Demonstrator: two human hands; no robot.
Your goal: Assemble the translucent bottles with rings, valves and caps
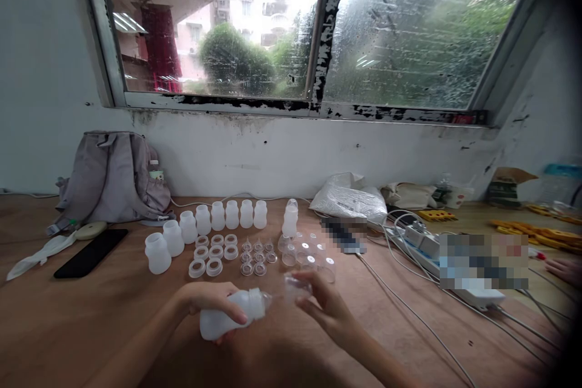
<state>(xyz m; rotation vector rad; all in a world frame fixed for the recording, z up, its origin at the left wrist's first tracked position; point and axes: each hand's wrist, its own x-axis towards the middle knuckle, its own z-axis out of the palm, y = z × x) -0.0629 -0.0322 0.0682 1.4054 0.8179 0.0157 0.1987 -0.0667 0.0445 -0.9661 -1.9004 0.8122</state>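
Note:
A frosted baby bottle (222, 321) lies tilted in my left hand (211, 298), its ring and clear teat pointing right. My right hand (330, 309) grips a clear cap (294, 288) just right of the teat, apart from it. Beyond my hands, open bottle bodies (231, 216) stand in a curved row. In front of them are white screw rings (216, 251), then clear teats (259, 258) laid out in rows. Several clear caps (311, 259) rest on the table further right. One capped bottle (290, 218) stands upright behind those caps.
A grey backpack (109, 176) and a black phone (91, 253) are at the left. To the right, white cables run from a power strip (475, 292). A plastic-wrapped package (350, 197) sits by the wall. Another person's hand (564, 269) shows at the right edge.

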